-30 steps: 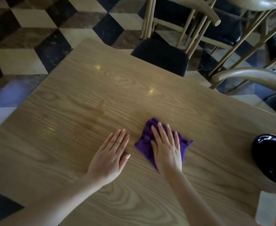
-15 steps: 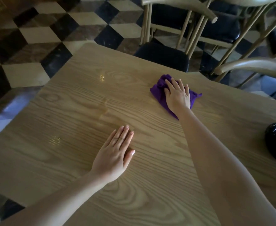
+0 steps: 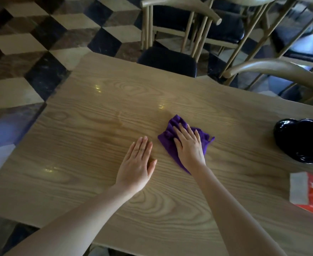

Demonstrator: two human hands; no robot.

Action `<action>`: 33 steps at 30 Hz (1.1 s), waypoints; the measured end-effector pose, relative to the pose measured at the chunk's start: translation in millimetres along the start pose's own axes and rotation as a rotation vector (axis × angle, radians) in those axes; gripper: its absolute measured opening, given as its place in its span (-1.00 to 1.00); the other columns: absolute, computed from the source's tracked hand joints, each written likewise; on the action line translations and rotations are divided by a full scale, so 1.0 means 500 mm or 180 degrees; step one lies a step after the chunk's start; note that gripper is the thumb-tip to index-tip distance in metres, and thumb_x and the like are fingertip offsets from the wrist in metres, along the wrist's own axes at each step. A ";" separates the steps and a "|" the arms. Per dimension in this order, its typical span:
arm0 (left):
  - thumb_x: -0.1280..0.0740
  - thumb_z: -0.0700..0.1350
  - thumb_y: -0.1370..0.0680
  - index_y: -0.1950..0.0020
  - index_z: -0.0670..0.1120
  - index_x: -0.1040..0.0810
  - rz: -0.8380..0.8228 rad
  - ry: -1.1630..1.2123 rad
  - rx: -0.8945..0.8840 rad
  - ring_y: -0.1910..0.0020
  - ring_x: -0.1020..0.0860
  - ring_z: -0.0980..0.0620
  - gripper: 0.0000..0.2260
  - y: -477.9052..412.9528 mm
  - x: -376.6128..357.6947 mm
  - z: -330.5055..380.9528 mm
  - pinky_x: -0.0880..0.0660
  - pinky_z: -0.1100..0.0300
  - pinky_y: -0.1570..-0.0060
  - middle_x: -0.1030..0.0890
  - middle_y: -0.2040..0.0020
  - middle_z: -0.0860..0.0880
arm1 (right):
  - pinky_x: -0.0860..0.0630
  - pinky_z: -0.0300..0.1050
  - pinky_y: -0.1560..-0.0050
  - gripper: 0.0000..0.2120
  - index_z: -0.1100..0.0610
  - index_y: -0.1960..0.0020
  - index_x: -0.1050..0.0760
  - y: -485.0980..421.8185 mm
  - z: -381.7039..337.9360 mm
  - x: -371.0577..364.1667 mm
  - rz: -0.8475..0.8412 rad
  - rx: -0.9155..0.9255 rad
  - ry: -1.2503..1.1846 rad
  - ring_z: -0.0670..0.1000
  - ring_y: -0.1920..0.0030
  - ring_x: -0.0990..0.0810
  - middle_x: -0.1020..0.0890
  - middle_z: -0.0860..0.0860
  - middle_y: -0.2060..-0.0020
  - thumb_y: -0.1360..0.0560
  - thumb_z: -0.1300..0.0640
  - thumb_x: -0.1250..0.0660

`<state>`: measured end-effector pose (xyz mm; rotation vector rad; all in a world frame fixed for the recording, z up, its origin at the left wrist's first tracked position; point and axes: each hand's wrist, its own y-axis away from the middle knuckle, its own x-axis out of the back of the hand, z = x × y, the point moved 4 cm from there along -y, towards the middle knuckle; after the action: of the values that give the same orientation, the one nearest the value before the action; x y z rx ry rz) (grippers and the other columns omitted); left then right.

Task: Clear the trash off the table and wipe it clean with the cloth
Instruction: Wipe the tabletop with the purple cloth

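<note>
— What is each hand doing here?

— My right hand (image 3: pixel 189 146) lies flat, fingers spread, palm pressing the purple cloth (image 3: pixel 167 134) onto the bench (image 3: pixel 89 115); it grips nothing, since weight rather than a pinch makes the cloth drag and pick up dirt. My left hand (image 3: pixel 136 163) rests open and empty just beside it, likely as a brace while I lean in.

— And beyond the hands?

— The cloth sits bunched near the middle of the bench. Well to the right, by the edge, stand a glossy black dish (image 3: pixel 299 139) and a red-and-white packet (image 3: pixel 311 191). If that packet is trash, I judge clearing unfinished; that side probably awaits wiping.
</note>
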<state>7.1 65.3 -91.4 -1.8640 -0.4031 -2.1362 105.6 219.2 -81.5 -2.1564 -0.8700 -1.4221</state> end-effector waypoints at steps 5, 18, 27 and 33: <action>0.04 0.12 -0.60 -0.41 -0.24 -0.33 -0.0192 0.0364 -0.0132 -0.45 -0.29 -0.14 -0.44 -0.008 0.007 -0.003 -0.04 0.06 -0.44 -0.33 -0.44 -0.21 | -0.11 0.09 -0.46 -0.49 0.08 -0.38 -0.39 0.110 -0.051 -0.013 0.0260 -0.0390 0.0008 0.10 -0.46 -0.29 -0.42 0.04 -0.39 -0.53 -0.04 0.05; 0.04 0.17 -0.53 -0.50 -0.20 -0.16 0.0174 0.1013 0.0368 -0.52 -0.02 -0.01 -0.36 0.133 0.127 -0.479 0.00 0.04 -0.49 -0.12 -0.53 -0.14 | -0.17 0.14 -0.45 -0.53 0.08 -0.34 -0.43 0.284 -0.264 -0.093 0.0593 -0.1045 -0.0065 0.11 -0.43 -0.33 -0.47 0.04 -0.35 -0.55 -0.02 0.03; 0.21 0.17 -0.55 -0.51 -0.20 -0.05 -0.0033 0.0132 0.0433 -0.53 0.06 -0.01 -0.35 0.151 0.096 -0.557 0.17 0.11 -0.51 -0.02 -0.55 -0.13 | -0.01 -0.02 -0.45 -0.57 0.05 -0.34 -0.41 0.293 -0.405 -0.158 0.0471 -0.0832 -0.0150 0.05 -0.43 -0.33 -0.49 0.01 -0.34 -0.58 -0.04 0.02; 0.14 0.13 -0.58 -0.49 -0.24 -0.14 -0.0041 -0.0017 0.0436 -0.52 -0.06 -0.07 -0.39 0.155 0.099 -0.557 0.27 0.21 -0.47 -0.15 -0.52 -0.19 | -0.02 -0.05 -0.46 -0.59 0.00 -0.34 -0.40 0.313 -0.525 -0.200 0.0041 -0.0263 -0.0032 0.02 -0.41 -0.35 -0.49 -0.05 -0.33 -0.62 -0.07 0.07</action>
<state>-224.4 -114.4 -76.3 -1.7962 -0.5494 -2.0567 12.3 -88.5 -70.1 -2.2276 -0.8126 -1.4661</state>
